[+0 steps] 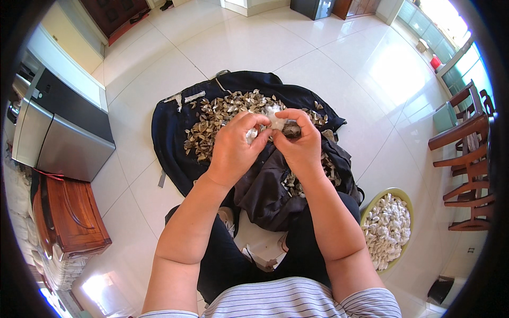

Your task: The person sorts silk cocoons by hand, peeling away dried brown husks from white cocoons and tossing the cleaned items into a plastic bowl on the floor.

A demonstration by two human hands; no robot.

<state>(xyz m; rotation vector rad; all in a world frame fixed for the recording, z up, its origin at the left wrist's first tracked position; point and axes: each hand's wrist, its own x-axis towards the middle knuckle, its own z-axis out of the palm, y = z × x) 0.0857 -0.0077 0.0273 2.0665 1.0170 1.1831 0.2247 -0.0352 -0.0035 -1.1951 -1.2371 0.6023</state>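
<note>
Both of my hands meet over a heap of opened dry cotton boll husks [206,133]. My left hand [237,145] pinches at a white cotton tuft [274,115], and another bit of white cotton [251,135] shows inside its curled fingers. A brown dry boll husk [292,128] is held in my right hand [299,149], right beside the tuft. The heap lies on a dark blue cloth [169,127] spread on the floor. Below my hands, a dark brown fabric bag [260,190] lies between my knees, with more bolls [292,185] partly hidden by my right forearm.
At my right stands a yellow-green basin [412,222] full of white cotton tufts [387,228]. Wooden chairs [465,190] line the right side. On the left are a grey refrigerator [73,143] and a wooden cabinet [75,210]. Glossy tiles [246,43] cover the floor.
</note>
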